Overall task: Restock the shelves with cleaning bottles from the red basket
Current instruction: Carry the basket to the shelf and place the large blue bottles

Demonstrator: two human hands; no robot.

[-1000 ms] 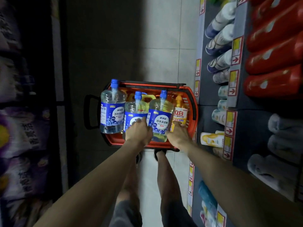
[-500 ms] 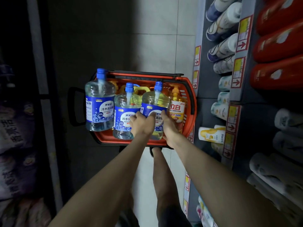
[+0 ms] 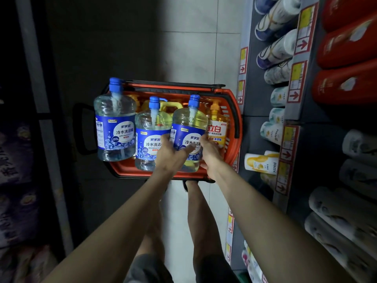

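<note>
One blue-capped bottle [image 3: 188, 124] between both hands [image 3: 171, 154] [image 3: 211, 153]

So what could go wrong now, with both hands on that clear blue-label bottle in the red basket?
The left hand and right hand grip only the smooth sides of the clear blue-capped plastic bottle; it might slip. It sits tight between the middle clear bottle and the orange pump bottle, so lifting could topple them. The leftmost clear bottle seems to overhang the edge of the red plastic basket and may tip out.
</note>
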